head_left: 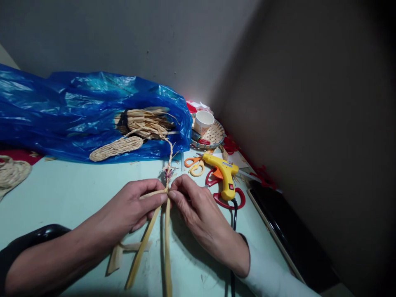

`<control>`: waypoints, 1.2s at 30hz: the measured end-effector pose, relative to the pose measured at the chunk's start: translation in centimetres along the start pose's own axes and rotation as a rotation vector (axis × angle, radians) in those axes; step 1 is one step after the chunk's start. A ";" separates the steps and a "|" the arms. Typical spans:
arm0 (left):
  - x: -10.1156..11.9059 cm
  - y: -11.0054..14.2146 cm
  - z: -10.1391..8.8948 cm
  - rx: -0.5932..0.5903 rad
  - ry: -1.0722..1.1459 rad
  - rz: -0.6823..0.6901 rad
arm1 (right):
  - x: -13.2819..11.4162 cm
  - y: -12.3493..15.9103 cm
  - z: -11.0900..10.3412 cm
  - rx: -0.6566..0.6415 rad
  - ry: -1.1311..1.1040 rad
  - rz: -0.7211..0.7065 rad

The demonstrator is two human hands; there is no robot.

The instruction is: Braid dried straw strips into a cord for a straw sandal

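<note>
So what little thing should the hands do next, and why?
I'd say the left hand should fold its pale strip across the two long strips, while the right hand pinches the end of the braid. The braid seems to stop at the fingers, and below it the long strips spread apart, uncrossed.

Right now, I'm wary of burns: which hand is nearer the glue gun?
Right hand: just left of the yellow glue gun. Left hand: farther left, beyond the right one.
</note>
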State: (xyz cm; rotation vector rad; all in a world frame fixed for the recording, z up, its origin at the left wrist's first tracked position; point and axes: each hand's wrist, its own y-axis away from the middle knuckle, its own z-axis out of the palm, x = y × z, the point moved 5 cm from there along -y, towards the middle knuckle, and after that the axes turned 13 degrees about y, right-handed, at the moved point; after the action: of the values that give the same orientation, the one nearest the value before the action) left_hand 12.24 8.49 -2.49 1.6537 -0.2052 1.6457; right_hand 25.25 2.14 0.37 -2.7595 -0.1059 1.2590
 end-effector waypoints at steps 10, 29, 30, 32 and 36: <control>-0.2 0.0 0.0 -0.015 0.141 -0.087 | 0.6 0.3 -1.1 0.080 0.162 0.058; -0.5 -0.8 -0.7 0.081 -0.033 -0.005 | -0.6 0.3 -7.9 0.045 -0.911 -0.001; -0.4 -0.7 -0.6 0.091 -0.033 0.004 | -0.6 0.2 -7.4 0.017 -0.851 0.005; -0.2 -0.6 -0.2 0.074 -0.008 0.013 | -0.5 -0.1 -5.8 0.004 -0.609 0.038; 0.0 -0.3 0.2 0.010 0.041 0.021 | -0.9 -0.7 -3.1 0.144 0.063 -0.089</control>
State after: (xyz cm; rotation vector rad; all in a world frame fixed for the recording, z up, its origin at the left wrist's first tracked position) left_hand 12.59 8.60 -2.63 1.6288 -0.1944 1.6971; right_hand 26.99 2.52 3.19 -2.6380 -0.1261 1.1116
